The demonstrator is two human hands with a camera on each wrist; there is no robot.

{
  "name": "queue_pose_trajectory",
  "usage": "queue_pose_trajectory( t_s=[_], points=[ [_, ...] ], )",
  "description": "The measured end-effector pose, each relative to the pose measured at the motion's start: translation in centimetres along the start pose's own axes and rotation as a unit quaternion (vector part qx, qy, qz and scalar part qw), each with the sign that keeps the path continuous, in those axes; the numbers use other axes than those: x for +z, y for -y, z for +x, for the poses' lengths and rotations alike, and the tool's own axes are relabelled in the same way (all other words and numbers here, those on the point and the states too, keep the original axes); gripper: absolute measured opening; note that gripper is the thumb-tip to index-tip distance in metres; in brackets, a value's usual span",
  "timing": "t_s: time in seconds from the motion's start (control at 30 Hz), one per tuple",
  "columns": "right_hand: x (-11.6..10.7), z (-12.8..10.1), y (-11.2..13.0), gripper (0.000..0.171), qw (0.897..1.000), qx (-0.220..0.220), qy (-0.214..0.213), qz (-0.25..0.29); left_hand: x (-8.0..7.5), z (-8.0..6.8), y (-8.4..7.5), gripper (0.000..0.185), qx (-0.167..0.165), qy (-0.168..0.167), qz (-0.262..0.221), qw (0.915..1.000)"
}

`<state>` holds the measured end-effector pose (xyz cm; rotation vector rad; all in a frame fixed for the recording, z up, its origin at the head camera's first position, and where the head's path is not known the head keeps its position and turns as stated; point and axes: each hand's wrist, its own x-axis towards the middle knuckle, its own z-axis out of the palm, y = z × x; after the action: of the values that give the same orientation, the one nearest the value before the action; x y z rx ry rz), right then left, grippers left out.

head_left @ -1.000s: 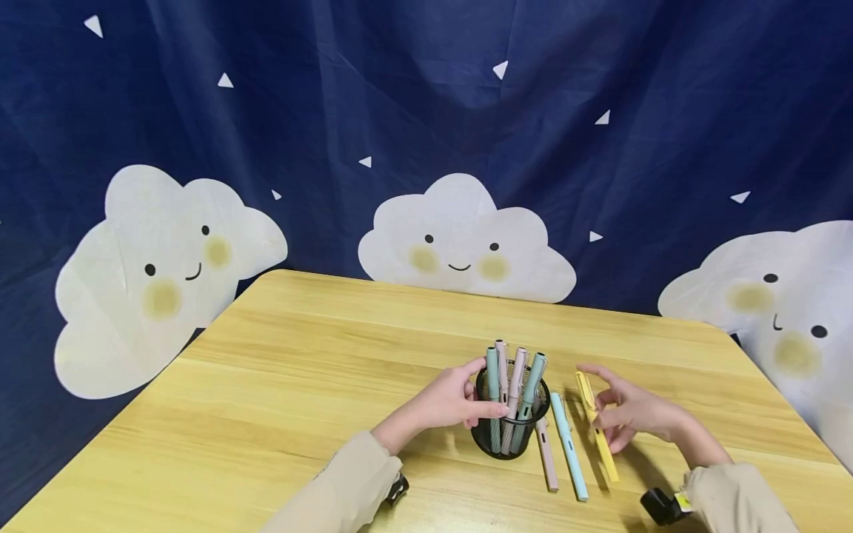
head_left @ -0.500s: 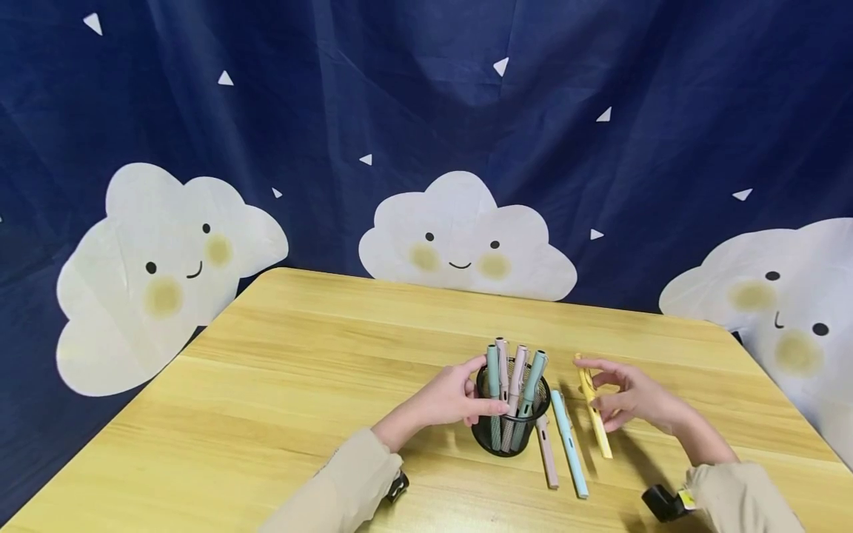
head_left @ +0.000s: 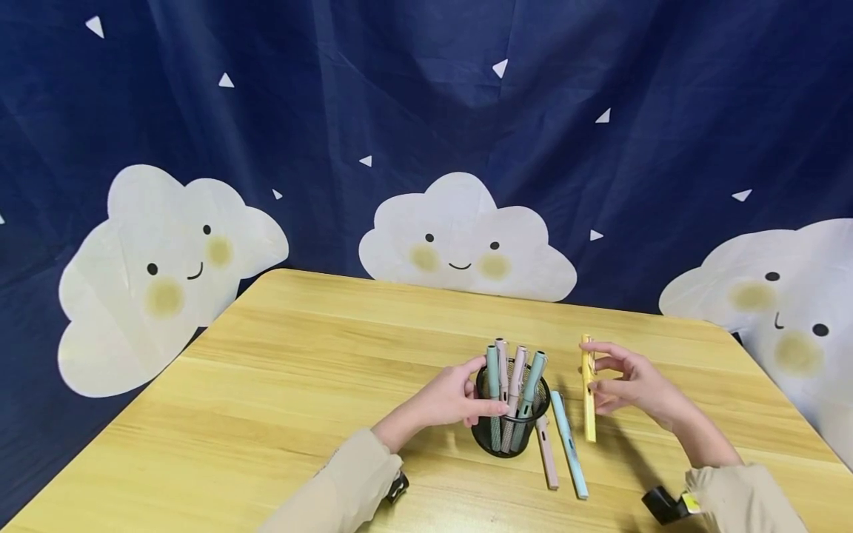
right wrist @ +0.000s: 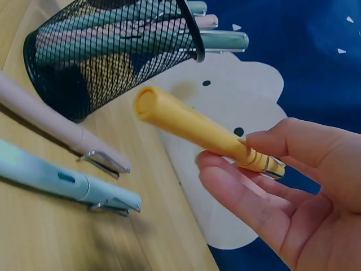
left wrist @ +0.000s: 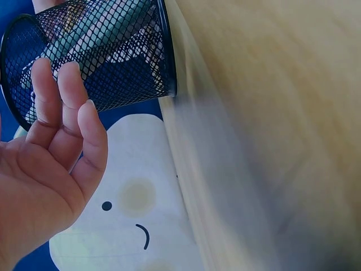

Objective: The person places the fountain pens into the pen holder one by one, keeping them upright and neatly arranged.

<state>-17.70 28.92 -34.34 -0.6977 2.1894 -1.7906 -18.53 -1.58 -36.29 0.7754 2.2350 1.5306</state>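
Observation:
My left hand holds the black mesh pen holder, thumb across the front of its rim and index finger at the back. In the left wrist view, the other fingers lie against the mesh. Two green pens and two pale pink pens stand in the holder. To its right, my right hand pinches a yellow pen between thumb and fingers, nearly upright above the table. The right wrist view shows the yellow pen's blunt end toward the holder and its clip partly behind the thumb.
A pale pink pen and a light blue pen lie side by side on the wooden table, between the holder and my right hand. Behind the table hangs a dark blue curtain printed with clouds.
The yellow pen has risen and swung from slanted to nearly upright as my right hand moved up and slightly away from me. My left hand and the holder have stayed in place.

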Motion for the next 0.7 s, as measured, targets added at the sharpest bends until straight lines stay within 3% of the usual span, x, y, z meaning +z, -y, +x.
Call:
queue_pose_trajectory(
  t_s=[0.47, 0.7],
  points=[
    [0.9, 0.5, 1.0, 0.044, 0.996, -0.033, -0.076, 0.018, 0.1, -0.1, 0.0, 0.085, -0.004, 0.000, -0.005, 1.0000],
    [1.6, 1.1, 1.6, 0.044, 0.990, -0.079, -0.099, 0.068, 0.0, 0.0, 0.1, 0.084, -0.002, 0.001, -0.008, 1.0000]
  ],
)
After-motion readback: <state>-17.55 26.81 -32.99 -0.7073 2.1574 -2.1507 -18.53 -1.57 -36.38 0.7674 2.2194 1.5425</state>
